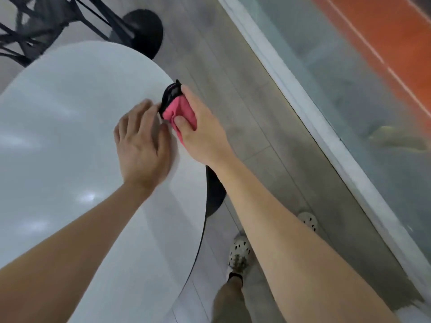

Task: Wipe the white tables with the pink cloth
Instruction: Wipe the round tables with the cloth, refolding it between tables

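Cloth: pink cloth [178, 110], soft fabric, bunched into a wad at the right rim of the table, centre of frame.
Cloth axis: long axis runs roughly up-down in frame, following the rim; narrow tail points to lower frame.
Black piece [171, 92]: sits at the wad's upper end; can't tell if it is part of the cloth.
Right hand [203, 131]: fingers curled round the wad, thumb pressed on top of the pink fabric.
Left hand [142, 145]: flat on the tabletop, fingers straight and spread, holding nothing, fingertips just beside the wad.
Table: white table [70, 136], round, glossy with light reflections, thin dark edge, black pedestal base [215, 190] below.
Floor [233, 89]: grey wood-look planks.
Feet: white perforated clogs [240, 249], lower centre.
Upper left: black metal chair frame [35, 26], blurred.
Right: glass panel [326, 78] in a pale frame.
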The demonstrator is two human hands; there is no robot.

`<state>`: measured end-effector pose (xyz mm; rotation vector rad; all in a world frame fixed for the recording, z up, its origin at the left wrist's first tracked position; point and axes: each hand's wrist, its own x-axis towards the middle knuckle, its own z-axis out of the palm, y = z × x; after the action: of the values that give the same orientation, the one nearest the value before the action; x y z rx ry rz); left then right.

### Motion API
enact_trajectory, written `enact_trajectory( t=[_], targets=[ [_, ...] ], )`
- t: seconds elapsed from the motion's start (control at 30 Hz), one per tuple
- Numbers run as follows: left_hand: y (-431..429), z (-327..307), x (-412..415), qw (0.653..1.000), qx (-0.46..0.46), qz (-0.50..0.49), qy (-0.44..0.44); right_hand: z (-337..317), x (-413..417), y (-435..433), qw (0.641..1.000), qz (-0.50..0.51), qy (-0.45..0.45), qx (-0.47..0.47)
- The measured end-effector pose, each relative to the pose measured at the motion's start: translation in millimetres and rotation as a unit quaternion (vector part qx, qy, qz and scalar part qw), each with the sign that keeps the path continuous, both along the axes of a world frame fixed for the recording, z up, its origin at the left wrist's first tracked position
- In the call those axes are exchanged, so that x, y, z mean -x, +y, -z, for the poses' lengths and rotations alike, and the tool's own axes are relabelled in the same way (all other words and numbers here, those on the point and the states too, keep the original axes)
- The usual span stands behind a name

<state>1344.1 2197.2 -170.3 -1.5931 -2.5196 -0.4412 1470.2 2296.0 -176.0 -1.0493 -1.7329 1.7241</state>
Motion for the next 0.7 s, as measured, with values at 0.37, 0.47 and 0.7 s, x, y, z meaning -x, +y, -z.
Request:
enact_trajectory(
  t=[0.37, 0.47, 0.7],
  targets=[
    [-0.1, -5.7, -3.4, 0.998, 0.045, -0.042, 0.006, -10.8, -54.1, -39.5, 0.998, -0.05, 0.011, 0.039],
    [1.3, -7.2, -6.1, 0.998, 0.025, -0.057, 0.001, -5.8, 18.6, 43.7, 0.993, -0.107, 0.003, -0.043],
    [2.1, -8.2, -5.9, 0.994, 0.024, -0.103, -0.003, -14.7, -14.1, 0.5, 0.993, -0.099, 0.008, -0.07]
  ],
)
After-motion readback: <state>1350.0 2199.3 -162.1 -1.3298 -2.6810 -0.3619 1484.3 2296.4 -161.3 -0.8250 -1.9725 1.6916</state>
